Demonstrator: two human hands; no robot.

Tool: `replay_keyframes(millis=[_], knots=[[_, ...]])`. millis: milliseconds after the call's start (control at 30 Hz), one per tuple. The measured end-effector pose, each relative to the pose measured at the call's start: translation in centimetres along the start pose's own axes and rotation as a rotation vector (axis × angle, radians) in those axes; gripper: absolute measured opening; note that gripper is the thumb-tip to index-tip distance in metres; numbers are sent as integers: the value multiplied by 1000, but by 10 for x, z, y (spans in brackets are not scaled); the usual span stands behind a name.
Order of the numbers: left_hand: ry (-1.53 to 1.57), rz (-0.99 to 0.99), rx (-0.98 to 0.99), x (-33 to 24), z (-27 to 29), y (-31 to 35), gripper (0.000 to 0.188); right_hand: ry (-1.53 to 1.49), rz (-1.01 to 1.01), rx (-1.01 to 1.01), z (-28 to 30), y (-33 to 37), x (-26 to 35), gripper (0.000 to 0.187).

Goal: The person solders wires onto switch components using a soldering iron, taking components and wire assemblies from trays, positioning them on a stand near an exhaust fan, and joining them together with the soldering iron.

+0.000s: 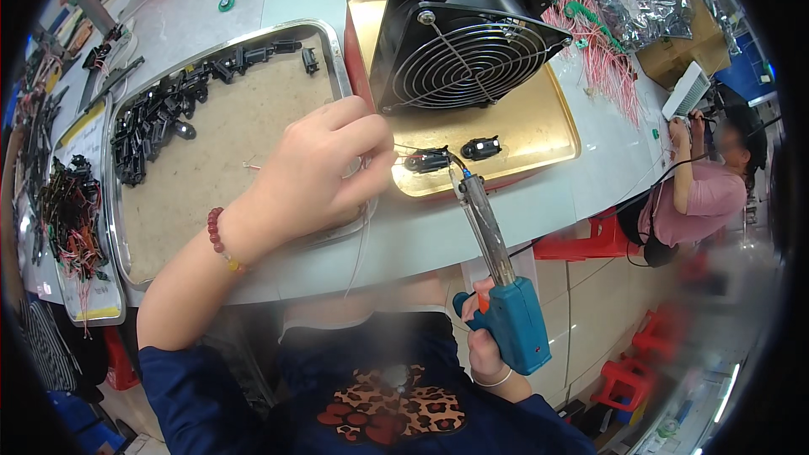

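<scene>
Blue soldering gun [504, 303] sits clenched in my right hand [486, 345], tip on the black connector [427, 159] atop the gold tray [539, 131]; my left hand [324, 170] pinches its thin wires [403, 150] over the grey table [438, 232].

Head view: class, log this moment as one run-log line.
left hand: holds wire at black connector | right hand: grips blue soldering gun, tip on connector

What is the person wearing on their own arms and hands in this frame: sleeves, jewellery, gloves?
Both hands are bare, no gloves. The left hand has a bracelet of dark red beads at the wrist, with a few yellowish beads. The right hand has a thin pale bangle at the wrist. Dark blue sleeves are pushed up the forearms.
</scene>
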State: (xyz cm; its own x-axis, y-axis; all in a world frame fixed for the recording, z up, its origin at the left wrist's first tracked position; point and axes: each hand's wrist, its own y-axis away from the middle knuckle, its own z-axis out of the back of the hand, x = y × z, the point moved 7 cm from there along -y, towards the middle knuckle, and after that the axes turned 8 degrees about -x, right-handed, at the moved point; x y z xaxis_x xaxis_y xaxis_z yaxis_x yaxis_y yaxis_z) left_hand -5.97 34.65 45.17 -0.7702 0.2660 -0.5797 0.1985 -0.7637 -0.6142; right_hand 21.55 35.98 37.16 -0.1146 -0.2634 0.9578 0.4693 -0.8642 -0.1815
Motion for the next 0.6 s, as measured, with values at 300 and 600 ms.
replay_keyframes(millis=[300,600], knots=[[3,8,-3,-1,2,-1,8,-16,4,-65,-1,-2,2,26],[336,734,193,38,1,13,43,-74,23,-96,9,0,-2,26]])
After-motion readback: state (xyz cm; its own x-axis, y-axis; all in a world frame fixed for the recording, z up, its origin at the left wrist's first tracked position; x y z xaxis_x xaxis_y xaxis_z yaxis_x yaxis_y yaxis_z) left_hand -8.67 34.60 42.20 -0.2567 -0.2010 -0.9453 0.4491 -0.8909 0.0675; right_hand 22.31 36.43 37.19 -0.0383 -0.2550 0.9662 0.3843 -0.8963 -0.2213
